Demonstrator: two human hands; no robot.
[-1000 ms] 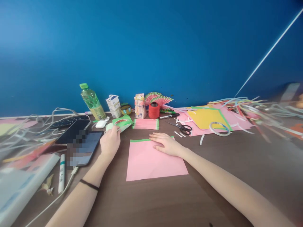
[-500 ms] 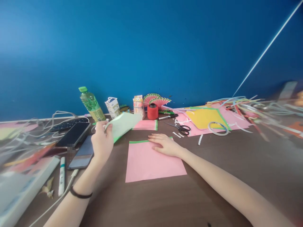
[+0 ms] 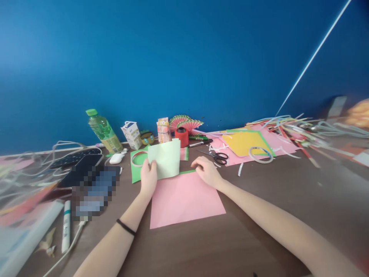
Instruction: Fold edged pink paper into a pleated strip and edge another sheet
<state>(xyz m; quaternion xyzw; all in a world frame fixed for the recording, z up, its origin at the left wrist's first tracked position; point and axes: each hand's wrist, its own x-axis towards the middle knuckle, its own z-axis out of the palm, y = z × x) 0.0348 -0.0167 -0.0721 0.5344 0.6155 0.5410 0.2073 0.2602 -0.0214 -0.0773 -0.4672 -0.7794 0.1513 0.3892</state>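
Note:
My left hand [image 3: 148,179] has its thumb and fingers closed on the near left part of a pale green sheet of paper [image 3: 165,158], which stands up in a curl. The sheet's lower edge is over the far left part of a pink sheet of paper [image 3: 186,202] with a green strip along its far edge. At the pink sheet's far right corner is my right hand [image 3: 209,173], its fingers loosely bent and nothing visible in them. Left of the pale sheet lies bright green paper [image 3: 136,175], with a tape roll [image 3: 132,158] on it.
Behind are a bottle [image 3: 103,132], a carton [image 3: 132,134], a red spool [image 3: 181,137] and a pleated paper fan [image 3: 190,125]. Scissors [image 3: 221,158] and another tape roll [image 3: 261,161] lie right, near yellow paper [image 3: 245,142]. Phones, cables and a marker [image 3: 66,227] are left.
My left hand has moved right with the pale green sheet, uncovering green paper and a tape roll. My right hand's fingers, flat on the pink sheet before, are now bent. The view has shifted slightly.

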